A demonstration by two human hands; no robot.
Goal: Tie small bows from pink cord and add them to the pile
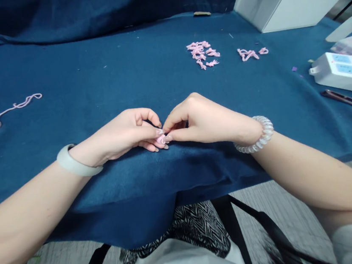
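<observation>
A small pink knotted cord piece (161, 139) is pinched between my two hands near the table's front edge. My left hand (134, 133), with a pale band at its wrist, has thumb and fingers closed on the piece from the left. From the right, my right hand (193, 119), wearing a clear coiled bracelet, pinches the same piece between thumb and forefinger. The fingertips of both hands meet and cover most of it.
Pink knotted pieces (198, 52) lie in a cluster at the back, with a smaller group (248, 54) to their right. A loose pink cord (18, 105) trails at left. On the right are a power strip (341, 69), tweezers-like tool (348, 100) and white box (295, 1).
</observation>
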